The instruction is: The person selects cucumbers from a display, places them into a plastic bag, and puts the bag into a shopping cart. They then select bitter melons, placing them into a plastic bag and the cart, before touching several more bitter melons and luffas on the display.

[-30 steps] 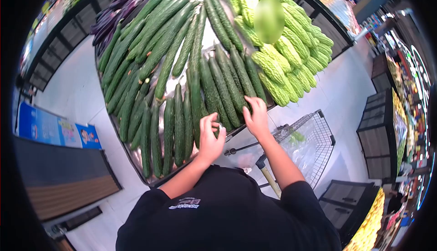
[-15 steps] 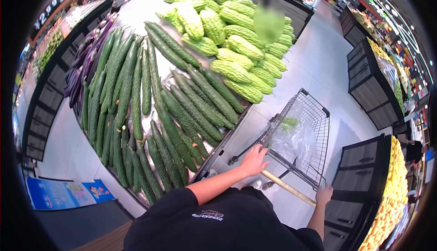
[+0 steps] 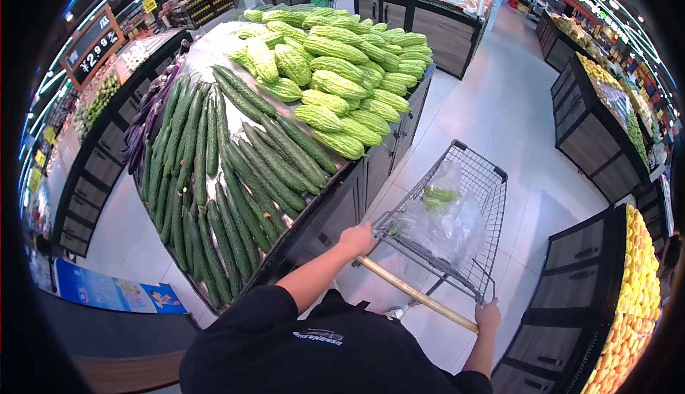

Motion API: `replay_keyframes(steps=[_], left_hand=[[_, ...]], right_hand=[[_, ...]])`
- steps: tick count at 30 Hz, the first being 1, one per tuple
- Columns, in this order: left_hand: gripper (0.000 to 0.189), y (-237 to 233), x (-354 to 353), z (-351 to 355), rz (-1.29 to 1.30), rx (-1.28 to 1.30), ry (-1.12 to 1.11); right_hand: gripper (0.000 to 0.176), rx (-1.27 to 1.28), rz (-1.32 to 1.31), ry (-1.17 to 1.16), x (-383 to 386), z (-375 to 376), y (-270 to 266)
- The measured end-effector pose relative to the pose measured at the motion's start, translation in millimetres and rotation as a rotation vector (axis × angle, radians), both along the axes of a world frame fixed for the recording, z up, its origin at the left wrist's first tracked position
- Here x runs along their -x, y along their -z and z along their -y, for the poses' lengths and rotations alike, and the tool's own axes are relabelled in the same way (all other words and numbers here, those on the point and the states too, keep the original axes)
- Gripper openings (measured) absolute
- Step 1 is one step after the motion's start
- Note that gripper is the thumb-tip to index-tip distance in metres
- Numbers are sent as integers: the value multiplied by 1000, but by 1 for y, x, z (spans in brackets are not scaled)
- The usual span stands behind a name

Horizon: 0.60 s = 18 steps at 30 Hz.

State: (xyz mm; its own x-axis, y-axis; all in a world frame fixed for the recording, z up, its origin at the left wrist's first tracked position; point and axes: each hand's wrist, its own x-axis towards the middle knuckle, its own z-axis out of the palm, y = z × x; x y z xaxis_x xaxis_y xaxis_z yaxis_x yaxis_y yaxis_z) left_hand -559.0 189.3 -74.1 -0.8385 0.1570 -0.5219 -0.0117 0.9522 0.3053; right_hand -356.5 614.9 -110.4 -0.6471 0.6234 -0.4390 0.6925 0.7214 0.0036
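Note:
A wire shopping cart (image 3: pixel 499 208) stands in front of me, with a pale yellowish handle bar (image 3: pixel 417 290) across its near side. My left hand (image 3: pixel 357 241) is closed round the left end of the handle, by the grey frame. At the opposite end, my right hand (image 3: pixel 489 315) grips the cart handle too. Inside the basket lie clear plastic bags (image 3: pixel 449 233), with a green vegetable (image 3: pixel 440 195) showing through; its exact kind is blurred.
Left of the cart is a produce stand with long cucumbers (image 3: pixel 235 223), pale green bitter melons (image 3: pixel 332 91) and purple eggplants (image 3: pixel 146 126). A dark cabinet with yellow fruit (image 3: pixel 628 308) stands close on the right. A tiled aisle (image 3: pixel 492 108) runs ahead between stands.
My left hand, loose with fingers apart above the bar before, has closed on the cart handle. The view has shifted, and the produce stand sits further left. The right hand keeps its grip.

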Motion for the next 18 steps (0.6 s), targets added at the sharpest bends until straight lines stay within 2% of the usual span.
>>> replay_keyframes(steps=[5,7,8,12,18], left_hand=[[50,0,-6,-4,-43,101,-114],[46,-10,-8,-7,-58,133,-118],[42,-6,-8,-5,-71,134,-113],[40,-6,-9,-6,-111,157,-84],[29,6,-2,-3,-161,188,-69]], right_hand=[[97,104,51,-129,1,-30,23],[92,351,-14,-92,4,-38,16],[93,381,-87,-115,0,-46,33],[98,267,-94,-200,-2,-38,25],[103,254,-38,-196,5,-35,17]])
